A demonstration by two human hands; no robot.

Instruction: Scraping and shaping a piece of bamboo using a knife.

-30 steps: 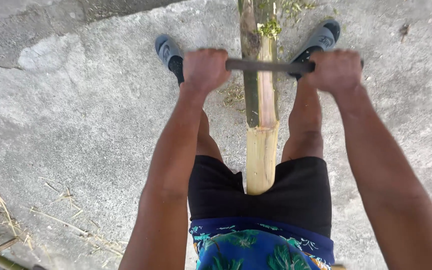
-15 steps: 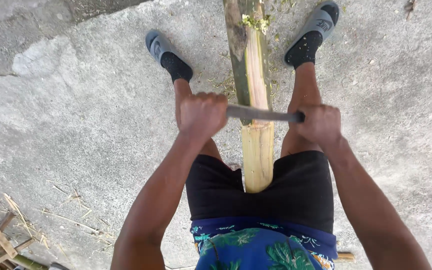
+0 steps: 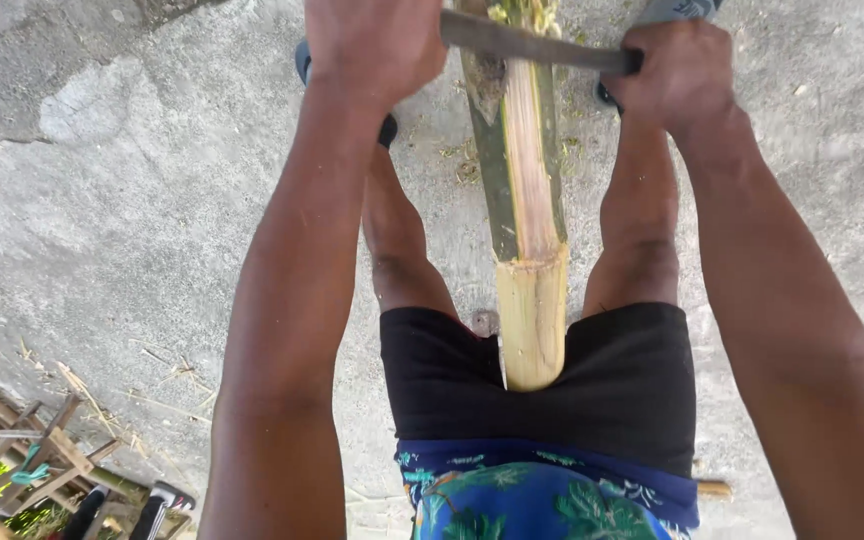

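Concrete ground (image 3: 132, 230) | both grips clenched on blade (image 3: 537, 42): left hand (image 3: 377, 45), right hand (image 3: 677, 75) | bamboo (image 3: 527, 250) top cropped

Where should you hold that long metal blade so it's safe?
Grip the blade at its two ends, one hand on each side of the bamboo pole, coming from above. It lies flat across the pole, so the ends stick out clear. The left hand and right hand hold it just so.
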